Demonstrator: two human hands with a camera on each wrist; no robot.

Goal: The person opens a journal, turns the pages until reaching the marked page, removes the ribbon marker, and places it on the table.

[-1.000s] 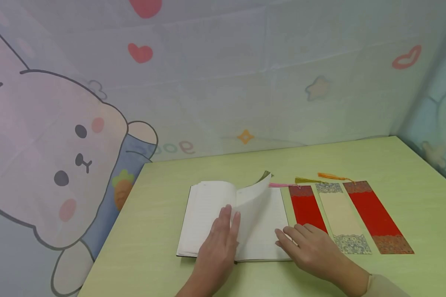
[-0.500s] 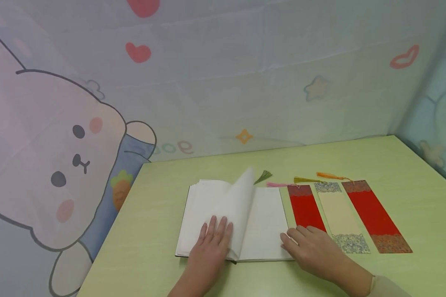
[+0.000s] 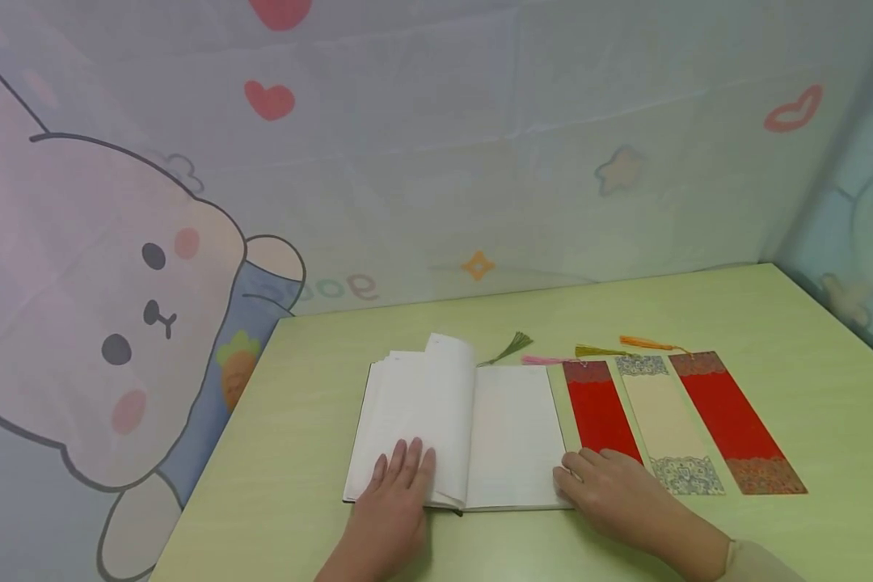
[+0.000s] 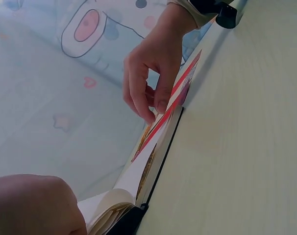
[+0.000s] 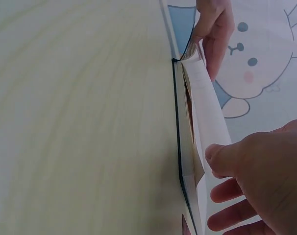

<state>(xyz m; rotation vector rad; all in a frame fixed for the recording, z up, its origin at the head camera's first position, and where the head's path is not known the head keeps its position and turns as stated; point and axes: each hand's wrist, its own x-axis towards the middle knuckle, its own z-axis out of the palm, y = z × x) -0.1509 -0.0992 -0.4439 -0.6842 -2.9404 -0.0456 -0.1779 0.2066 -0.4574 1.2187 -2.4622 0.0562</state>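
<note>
An open notebook (image 3: 520,436) with blank-looking white pages lies on the table. My left hand (image 3: 395,501) rests on its left-hand pages near the bottom edge, fingers extended. At the lower right corner is my right hand (image 3: 611,493), its fingers bent loosely over the right page's edge. Seen from the right wrist, the thumb (image 5: 219,159) lies at the page's edge and the other fingers spread apart. A dark green tassel (image 3: 515,345) sticks out past the notebook's top edge. One red bookmark (image 3: 602,408) beside the notebook is partly covered by the right hand.
Right of that lie a cream bookmark (image 3: 671,424) and another red bookmark (image 3: 738,424), both with patterned ends. Pink (image 3: 546,360), olive (image 3: 600,352) and orange tassels (image 3: 647,343) point left from their tops. A printed cloth (image 3: 422,162) hangs behind the light green table (image 3: 262,453).
The raised page has turned over to the left side. My left hand has moved left and down with it, uncovering the right page and green tassel. The right hand shifted slightly right.
</note>
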